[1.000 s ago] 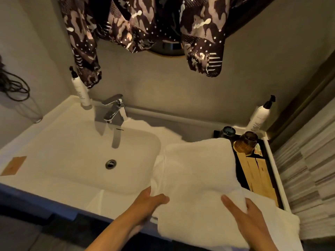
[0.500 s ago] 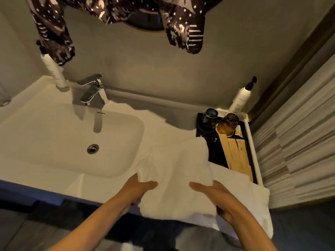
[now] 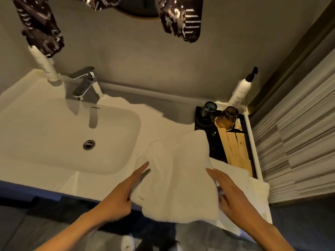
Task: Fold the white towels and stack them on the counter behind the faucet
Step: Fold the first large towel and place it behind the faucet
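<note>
Towel [image 3: 178, 180] half-folded at the counter's front edge, right of the sink basin [image 3: 70, 138].
Flanked by both hands with fingers straight and spread flat, pinching nothing: left hand [image 3: 125, 194] along the left edge, right hand [image 3: 230, 194] along the right edge, fingertips partly under the cloth. Lying over a second white towel [image 3: 252, 187] just beside the black tray [image 3: 248, 142], near edge overhanging the counter. Best done, by judgement: square the side edges with flat palms, smooth the rumpled upper-left corner, fold once more, keep cloth off the amber glass [image 3: 226, 119], then carry to the bare counter [image 3: 163, 120] behind the faucet [image 3: 87, 84].
</note>
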Action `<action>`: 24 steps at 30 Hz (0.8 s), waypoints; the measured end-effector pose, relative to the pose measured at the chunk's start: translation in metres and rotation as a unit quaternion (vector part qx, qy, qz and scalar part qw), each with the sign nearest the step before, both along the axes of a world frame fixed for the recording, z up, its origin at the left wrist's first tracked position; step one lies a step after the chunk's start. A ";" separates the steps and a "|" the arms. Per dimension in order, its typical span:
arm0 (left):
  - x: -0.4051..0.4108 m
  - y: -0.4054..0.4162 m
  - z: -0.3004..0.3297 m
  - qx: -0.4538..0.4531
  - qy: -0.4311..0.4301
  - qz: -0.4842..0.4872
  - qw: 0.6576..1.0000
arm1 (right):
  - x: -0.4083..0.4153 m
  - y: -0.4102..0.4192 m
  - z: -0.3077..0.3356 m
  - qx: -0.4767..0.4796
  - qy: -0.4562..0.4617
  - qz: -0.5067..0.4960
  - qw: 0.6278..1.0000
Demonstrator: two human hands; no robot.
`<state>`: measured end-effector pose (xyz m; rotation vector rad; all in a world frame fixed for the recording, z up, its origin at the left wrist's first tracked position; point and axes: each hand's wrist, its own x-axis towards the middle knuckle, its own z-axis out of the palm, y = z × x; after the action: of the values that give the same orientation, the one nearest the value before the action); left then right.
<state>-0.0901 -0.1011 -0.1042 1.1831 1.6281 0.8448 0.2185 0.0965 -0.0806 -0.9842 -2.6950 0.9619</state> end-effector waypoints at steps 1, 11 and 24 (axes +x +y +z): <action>-0.002 0.003 -0.005 0.003 0.060 -0.033 0.998 | -0.003 0.007 -0.001 0.111 -0.044 0.032 0.992; -0.021 0.025 0.002 0.161 0.197 0.006 0.967 | -0.016 0.035 0.007 0.178 0.036 0.172 0.968; -0.019 0.124 -0.013 -0.233 -0.074 0.301 0.922 | -0.119 0.078 0.019 -0.312 0.031 -0.356 0.880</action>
<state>-0.1091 0.0225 -0.1175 0.2711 1.9516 0.8200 0.0995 0.1746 -0.0616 -1.8158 -1.6839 1.6229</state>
